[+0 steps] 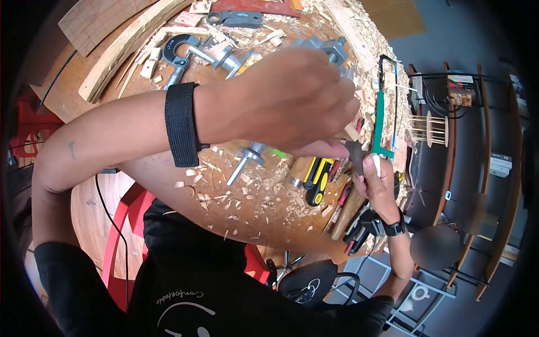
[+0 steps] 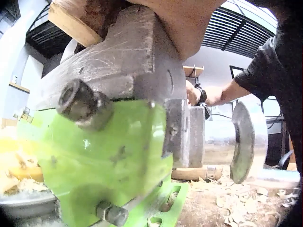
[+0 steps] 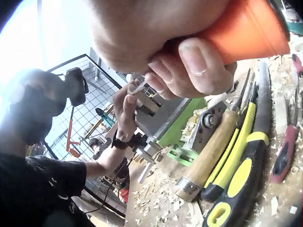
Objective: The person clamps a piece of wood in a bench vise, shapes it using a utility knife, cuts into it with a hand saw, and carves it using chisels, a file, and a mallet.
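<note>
My left hand (image 1: 297, 101) is bent over the bench vise, its thumb at a dark-sided wood block (image 1: 356, 156). In the left wrist view, the fingers hold this wood block (image 2: 75, 23) atop the vise's grey metal jaw, above the green body (image 2: 109, 156). Across from it, my right hand (image 1: 379, 182) has its fingers curled around an orange handle (image 3: 248, 35). A thin pointed metal tip (image 3: 139, 88) shows by those fingers, close to the left hand (image 3: 125, 116). The orange-handled tool's kind is hidden by the grip.
A wooden-handled tool (image 3: 208, 158), a yellow-black utility knife (image 3: 236, 175) and a red-black screwdriver (image 3: 285, 156) lie beside the vise. A green-handled saw (image 1: 380, 123) lies beyond the right hand. A micrometer (image 1: 175, 53) and curved wood strip (image 1: 120, 53) are across the shaving-strewn table (image 1: 252, 224).
</note>
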A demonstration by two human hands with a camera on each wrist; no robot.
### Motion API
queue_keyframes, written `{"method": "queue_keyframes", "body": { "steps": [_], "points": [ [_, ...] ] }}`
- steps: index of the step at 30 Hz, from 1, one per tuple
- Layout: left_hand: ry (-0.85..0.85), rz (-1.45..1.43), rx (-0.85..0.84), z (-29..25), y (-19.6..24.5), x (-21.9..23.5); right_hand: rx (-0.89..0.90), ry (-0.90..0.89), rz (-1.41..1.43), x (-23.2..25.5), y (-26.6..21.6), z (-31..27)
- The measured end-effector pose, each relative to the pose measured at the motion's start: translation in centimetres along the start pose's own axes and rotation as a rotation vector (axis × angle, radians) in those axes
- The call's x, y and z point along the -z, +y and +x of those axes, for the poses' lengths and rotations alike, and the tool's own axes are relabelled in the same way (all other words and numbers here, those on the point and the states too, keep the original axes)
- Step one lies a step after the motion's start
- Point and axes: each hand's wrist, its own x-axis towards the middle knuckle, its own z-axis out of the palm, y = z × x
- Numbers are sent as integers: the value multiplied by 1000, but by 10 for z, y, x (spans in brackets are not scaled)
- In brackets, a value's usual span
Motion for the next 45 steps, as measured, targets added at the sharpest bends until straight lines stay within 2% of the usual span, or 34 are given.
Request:
{"method": "queue_keyframes", "body": {
  "steps": [2,6,8,12,17,20,22,25,29,34,36,37,38,40,41,42,44,45],
  "points": [
    [-16,27,-20,0,0,1,14,29,84,-6,10,4],
    [4,10,-16,3,0,2,34,23,66,-5,3,4],
    [-20,29,-36,5,0,7,-44,27,-22,3,-15,-1],
    [-83,14,-12,8,3,14,-80,14,-250,18,-54,-11],
    [-64,31,-45,12,3,14,-19,-1,-386,24,-69,-15],
    [-53,27,-56,14,3,18,10,24,-380,23,-70,-15],
    [-114,66,-39,16,4,22,1,29,-347,22,-66,-15],
    [-100,62,-44,18,5,21,96,89,-333,15,-62,-21],
    [-114,95,-13,21,9,24,52,111,-253,18,-45,-24],
    [-144,57,-74,26,11,34,43,199,-151,24,7,-25],
    [-225,100,-31,24,12,35,-134,309,-87,18,25,-25],
    [-256,61,-41,27,14,39,-143,341,-96,17,38,-23],
    [-272,56,-53,28,14,38,-148,344,-77,16,54,-21],
    [-264,-120,-77,31,13,35,-19,397,-130,12,81,-16],
    [-371,-182,-26,36,16,41,-60,371,-126,11,87,-17],
    [-394,-180,-41,37,19,43,-60,376,-99,8,94,-14],
    [-486,-331,164,40,22,44,98,436,-489,2,108,-6],
    [-594,-406,315,42,24,46,204,497,-520,-5,112,-1]
  ]
}}
